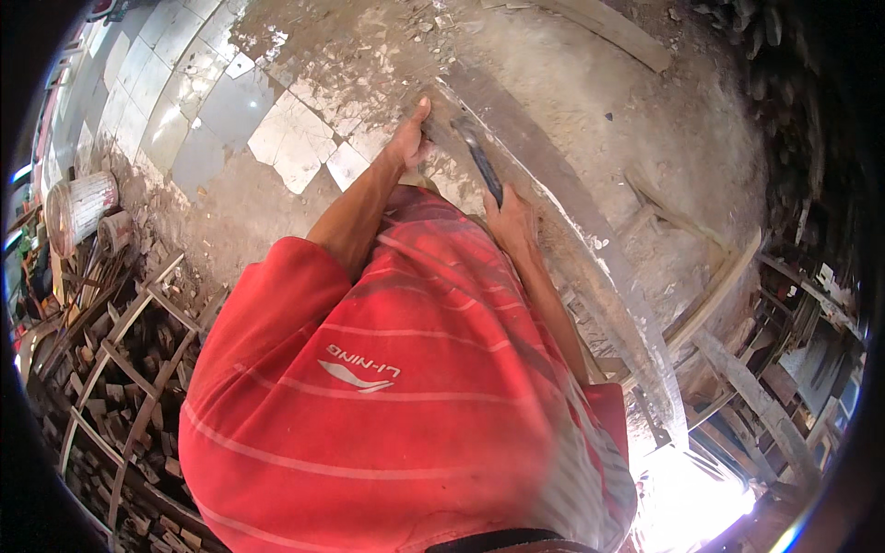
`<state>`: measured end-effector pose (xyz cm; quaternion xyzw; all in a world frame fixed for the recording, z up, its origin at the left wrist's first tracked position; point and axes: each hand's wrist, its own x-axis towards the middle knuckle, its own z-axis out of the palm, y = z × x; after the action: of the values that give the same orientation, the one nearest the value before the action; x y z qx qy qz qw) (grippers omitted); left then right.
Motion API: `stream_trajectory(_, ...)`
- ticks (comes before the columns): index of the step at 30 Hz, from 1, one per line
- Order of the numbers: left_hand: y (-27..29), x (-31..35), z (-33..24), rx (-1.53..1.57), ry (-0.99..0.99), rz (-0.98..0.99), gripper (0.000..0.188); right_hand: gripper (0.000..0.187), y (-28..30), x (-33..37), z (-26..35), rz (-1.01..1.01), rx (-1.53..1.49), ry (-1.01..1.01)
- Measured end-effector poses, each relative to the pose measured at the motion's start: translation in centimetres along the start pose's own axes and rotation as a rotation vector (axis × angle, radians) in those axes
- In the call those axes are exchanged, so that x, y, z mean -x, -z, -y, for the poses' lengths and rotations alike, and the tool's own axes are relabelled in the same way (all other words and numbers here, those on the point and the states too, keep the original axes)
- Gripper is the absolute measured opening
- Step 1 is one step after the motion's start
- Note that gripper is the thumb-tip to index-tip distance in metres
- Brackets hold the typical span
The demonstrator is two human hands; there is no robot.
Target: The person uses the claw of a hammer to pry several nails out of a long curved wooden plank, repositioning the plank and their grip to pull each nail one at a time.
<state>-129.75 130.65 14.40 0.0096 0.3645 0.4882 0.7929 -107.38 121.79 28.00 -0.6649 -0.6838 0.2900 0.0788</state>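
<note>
A long wooden plank (573, 241) slants from the upper middle down to the lower right, with a pale ragged line along its length. At its upper end, my left hand (410, 140) grips the near edge, thumb up and the other fingers partly hidden. My right hand (513, 219) is closed round the lower end of a dark, slightly curved hand tool (481, 158) lying over the plank's near face. Its far end is blurred, so its exact kind does not show.
Broken pale tiles (293, 138) cover part of the dirt floor at upper left. A whitish bucket (85, 207) stands at far left, above a wooden lattice (129, 369) with wood pieces behind it. Timber lengths (751, 387) lean at right. Another board (608, 32) lies at the top.
</note>
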Motion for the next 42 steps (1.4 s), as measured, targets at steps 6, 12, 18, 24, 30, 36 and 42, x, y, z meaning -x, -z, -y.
stream_trajectory(6,1.0,-0.5,0.3,-0.034,-0.001,0.027,0.057,0.038,2.6,1.2,3.1,0.013,-0.172,0.004)
stream_trajectory(12,0.8,-0.1,-0.2,-0.002,0.056,0.080,0.057,0.038,0.0,0.4,0.3,0.004,-0.080,-0.048)
stream_trajectory(18,0.4,0.2,-0.3,-0.020,0.043,0.040,0.058,0.036,2.1,-0.2,2.3,-0.010,-0.097,-0.070)
stream_trajectory(24,1.4,-0.3,-0.2,-0.004,0.082,0.031,0.055,0.040,1.2,1.4,2.2,-0.018,-0.217,-0.124)
stream_trajectory(30,1.0,-0.4,-0.8,-0.018,0.089,-0.028,0.054,0.042,-2.6,-0.2,-0.2,0.038,-0.153,-0.169)
stream_trajectory(36,2.0,-0.7,-0.7,0.010,0.142,0.029,0.058,0.041,-0.7,2.4,0.8,-0.101,-0.308,-0.124)
stream_trajectory(42,1.3,0.2,-1.2,-0.134,0.124,-0.017,0.062,0.037,-4.5,1.4,-0.2,-0.020,-0.213,-0.293)
